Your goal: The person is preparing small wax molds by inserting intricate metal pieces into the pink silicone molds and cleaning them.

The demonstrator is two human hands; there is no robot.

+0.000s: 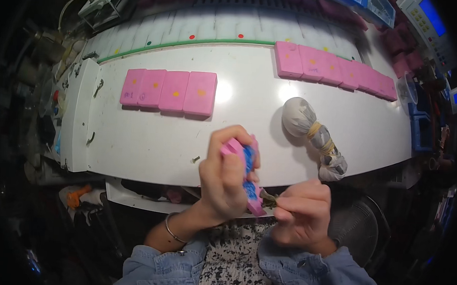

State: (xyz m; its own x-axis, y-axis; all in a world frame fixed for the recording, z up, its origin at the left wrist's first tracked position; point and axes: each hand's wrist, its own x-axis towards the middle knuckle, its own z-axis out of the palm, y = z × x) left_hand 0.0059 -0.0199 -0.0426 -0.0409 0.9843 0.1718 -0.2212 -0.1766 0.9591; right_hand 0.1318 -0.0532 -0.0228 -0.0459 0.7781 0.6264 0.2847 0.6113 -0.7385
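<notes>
My left hand (225, 175) is wrapped around a pink rubber mould (255, 208), which it squeezes and bends over the table's front edge. Blue patches (250, 191) show on the mould's inner side. Between thumb and fingers, my right hand (305, 212) pinches a small olive-green piece (269, 197) at the mould's lower end. Whether that piece is still joined to the mould, I cannot tell. A similar small greenish bit (195, 159) lies on the white tabletop (155, 147), left of my left hand.
Several pink mould blocks with yellow dots (173, 92) lie in a row at left; another row (331, 70) is at back right. A whitish cloth bundle tied with rubber bands (309, 127) lies at right. An open drawer (134, 201) sits below the front edge.
</notes>
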